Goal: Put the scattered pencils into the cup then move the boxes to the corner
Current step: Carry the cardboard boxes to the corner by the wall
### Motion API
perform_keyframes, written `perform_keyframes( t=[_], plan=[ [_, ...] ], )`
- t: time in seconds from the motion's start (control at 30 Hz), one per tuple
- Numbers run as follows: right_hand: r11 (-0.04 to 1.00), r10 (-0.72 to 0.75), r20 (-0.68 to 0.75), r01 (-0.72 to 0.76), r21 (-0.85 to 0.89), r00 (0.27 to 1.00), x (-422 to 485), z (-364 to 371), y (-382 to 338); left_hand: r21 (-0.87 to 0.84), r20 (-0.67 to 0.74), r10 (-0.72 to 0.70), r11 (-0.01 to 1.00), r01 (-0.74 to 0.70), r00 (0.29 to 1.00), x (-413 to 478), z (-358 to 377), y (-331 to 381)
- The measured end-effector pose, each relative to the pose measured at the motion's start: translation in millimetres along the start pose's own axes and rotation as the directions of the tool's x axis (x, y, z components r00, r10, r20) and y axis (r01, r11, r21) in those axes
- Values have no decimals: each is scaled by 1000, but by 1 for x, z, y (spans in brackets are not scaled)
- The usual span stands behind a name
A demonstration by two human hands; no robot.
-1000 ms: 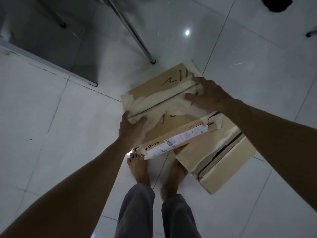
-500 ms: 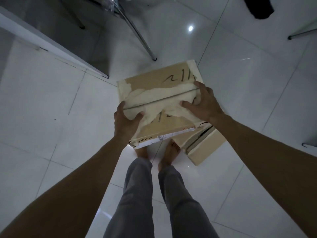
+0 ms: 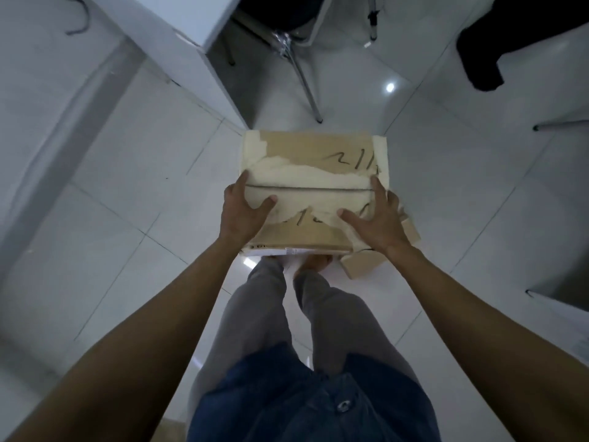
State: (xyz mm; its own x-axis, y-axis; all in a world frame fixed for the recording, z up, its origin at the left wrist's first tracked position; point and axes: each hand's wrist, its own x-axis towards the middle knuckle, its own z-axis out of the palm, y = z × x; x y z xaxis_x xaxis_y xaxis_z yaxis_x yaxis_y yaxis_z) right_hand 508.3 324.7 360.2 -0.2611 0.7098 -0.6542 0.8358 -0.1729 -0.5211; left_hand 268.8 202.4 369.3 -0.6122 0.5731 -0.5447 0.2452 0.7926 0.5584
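Observation:
A flat brown cardboard box (image 3: 314, 148) with torn white tape and black scrawled marks is held level above the floor in front of me. My left hand (image 3: 243, 212) grips its left edge, thumb on top. My right hand (image 3: 376, 223) grips its right edge, fingers spread over the lid. A second cardboard box (image 3: 363, 266) lies on the floor below, mostly hidden by the held box and my right wrist. No pencils or cup are in view.
White tiled floor (image 3: 127, 202) all around. A white table edge (image 3: 178, 30) runs at the upper left. A chrome chair leg (image 3: 304, 81) stands just beyond the box. A dark object (image 3: 510, 39) sits at the upper right. My legs are below the box.
The box has risen from its tilted pose to level and squared up in front of me. The view has lifted away from the floor, and the lower box is now mostly covered.

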Motion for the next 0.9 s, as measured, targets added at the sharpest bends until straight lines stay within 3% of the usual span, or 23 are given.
perform_keyframes(
  t=[0.23, 0.4, 0.67, 0.9],
  plan=[
    [994, -65, 61, 70, -83, 996, -49, -8, -38, -17, -75, -50, 999, 48, 996, -61, -57, 3],
    [975, -190, 50, 194, -107, 981, -82, 1, -70, -62, -167, -50, 997, 40, 985, -105, -91, -14],
    [938, -318, 62, 323, -125, 946, -173, 52, -100, -180, -321, -8, 982, -53, 947, -192, -147, -85],
    [871, -450, 138, 467, -154, 883, -265, 116, -131, -239, -430, -68, 970, -41, 900, -286, -204, -167]
  ],
)
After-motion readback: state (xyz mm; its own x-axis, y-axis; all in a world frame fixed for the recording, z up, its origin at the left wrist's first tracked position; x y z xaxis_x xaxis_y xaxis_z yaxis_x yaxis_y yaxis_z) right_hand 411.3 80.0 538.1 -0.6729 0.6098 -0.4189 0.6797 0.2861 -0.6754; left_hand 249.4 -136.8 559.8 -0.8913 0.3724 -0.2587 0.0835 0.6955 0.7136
